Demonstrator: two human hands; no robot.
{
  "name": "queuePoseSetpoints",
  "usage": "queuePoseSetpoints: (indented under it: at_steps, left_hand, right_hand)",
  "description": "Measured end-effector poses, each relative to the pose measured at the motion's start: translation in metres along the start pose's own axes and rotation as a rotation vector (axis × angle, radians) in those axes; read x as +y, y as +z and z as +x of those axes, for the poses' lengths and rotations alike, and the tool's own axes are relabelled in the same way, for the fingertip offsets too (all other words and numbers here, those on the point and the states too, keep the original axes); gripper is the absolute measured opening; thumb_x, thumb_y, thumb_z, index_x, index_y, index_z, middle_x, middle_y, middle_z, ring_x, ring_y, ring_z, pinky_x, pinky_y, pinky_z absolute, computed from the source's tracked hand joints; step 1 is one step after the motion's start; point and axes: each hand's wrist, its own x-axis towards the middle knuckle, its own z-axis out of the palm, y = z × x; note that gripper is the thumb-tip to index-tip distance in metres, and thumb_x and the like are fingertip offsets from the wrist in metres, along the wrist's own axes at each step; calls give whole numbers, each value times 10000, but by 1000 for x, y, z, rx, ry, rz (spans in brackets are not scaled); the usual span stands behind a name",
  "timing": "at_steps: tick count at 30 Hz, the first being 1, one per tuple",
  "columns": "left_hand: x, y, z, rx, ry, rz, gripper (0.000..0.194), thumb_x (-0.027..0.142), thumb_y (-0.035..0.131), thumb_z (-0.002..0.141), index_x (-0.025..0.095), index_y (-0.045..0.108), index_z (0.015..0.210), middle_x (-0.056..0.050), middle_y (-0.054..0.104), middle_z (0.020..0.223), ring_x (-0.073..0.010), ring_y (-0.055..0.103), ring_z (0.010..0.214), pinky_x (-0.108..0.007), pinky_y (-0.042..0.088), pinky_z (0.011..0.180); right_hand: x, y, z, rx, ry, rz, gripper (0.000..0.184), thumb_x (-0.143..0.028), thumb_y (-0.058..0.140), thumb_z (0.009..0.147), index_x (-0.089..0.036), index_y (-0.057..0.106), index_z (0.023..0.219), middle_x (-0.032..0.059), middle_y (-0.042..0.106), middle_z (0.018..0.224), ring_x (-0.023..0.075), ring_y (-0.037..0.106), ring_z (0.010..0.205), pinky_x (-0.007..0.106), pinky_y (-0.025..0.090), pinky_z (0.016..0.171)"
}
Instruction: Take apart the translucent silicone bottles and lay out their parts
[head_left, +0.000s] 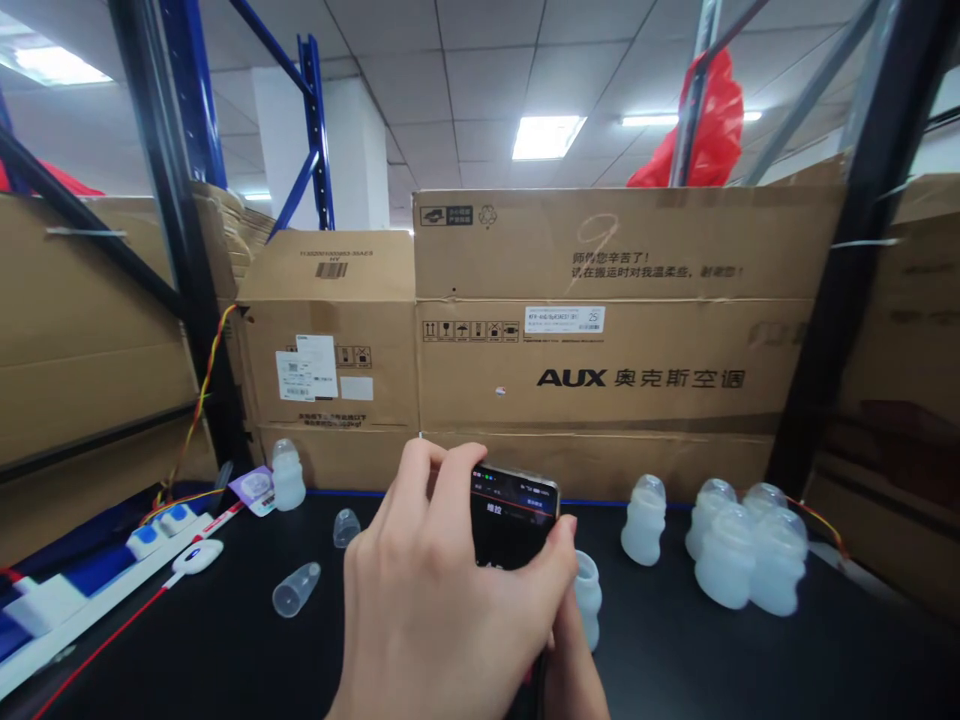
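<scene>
Here's the left hand (450, 590), back toward the camera, clamped on the phone (514, 515): fingers bent at its left and top edge, thumb pressed along the right edge, with only a narrow spread between them. The phone sits upright, slightly tilted, at centre, its dark screen lit with small text and partly covered by the hand. Over to the right hand (581, 650), low behind the left one and beside the phone's lower part; most of it is hidden, so I cannot tell how far its fingers are open. Just right of both, an uncapped bottle (589, 600) stands on the black tabletop (637, 660), partly covered. Left of the hands lie a clear cone-shaped piece (296, 590) and a small clear cap (346, 528). Farther right, a single capped bottle (643, 520) stands near a tight cluster of bottles (742, 550).
</scene>
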Motion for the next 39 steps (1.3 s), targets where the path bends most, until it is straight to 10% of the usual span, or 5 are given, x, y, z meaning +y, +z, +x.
queuePoseSetpoints:
  at_steps: [7, 12, 24, 33, 39]
  left_hand:
    - [0, -2, 5, -51, -35, -72, 415, 526, 899, 591, 419, 747, 963, -41, 607, 947, -224, 582, 594, -394, 447, 518]
    - [-9, -5, 5, -153, -47, -223, 365, 472, 892, 638, 427, 810, 991, -53, 568, 1296, -348, 680, 912, -558, 612, 739]
    - [-81, -2, 31, -885, -607, -1362, 676, 263, 627, 690, 217, 681, 1362, -121, 738, 1316, -412, 649, 1281, -584, 504, 1119]
    - [-81, 26, 19, -690, -565, -904, 382, 209, 864, 634, 216, 823, 1014, -94, 824, 1101, -295, 788, 991, -381, 619, 890]
    - [-80, 47, 12, -530, -741, -757, 433, 417, 968, 579, 177, 840, 915, -115, 834, 1020, -314, 761, 1069, -426, 528, 1077]
  right_hand:
    - [-3, -2, -6, 119, 116, -34, 830, -940, 493, 823, -208, 749, 1118, 76, 713, 749, 313, 715, 900, 415, 592, 788]
    - [1, -3, -5, 213, 54, 9, 749, -850, 615, 845, -243, 676, 1279, 71, 727, 1209, 286, 618, 1248, 368, 555, 946]
    - [23, -20, 20, -284, 278, 77, 1231, -1056, 76, 737, -57, 789, 818, 160, 710, 725, 161, 641, 615, 241, 505, 649]
    - [46, -32, 29, -187, 370, 182, 1260, -1128, 176, 614, -48, 759, 900, 139, 707, 705, 201, 680, 623, 288, 571, 639]
    - [28, -50, 51, -111, 66, -57, 894, -940, 646, 704, -278, 690, 1303, 81, 756, 1133, 354, 672, 1203, 460, 659, 810]
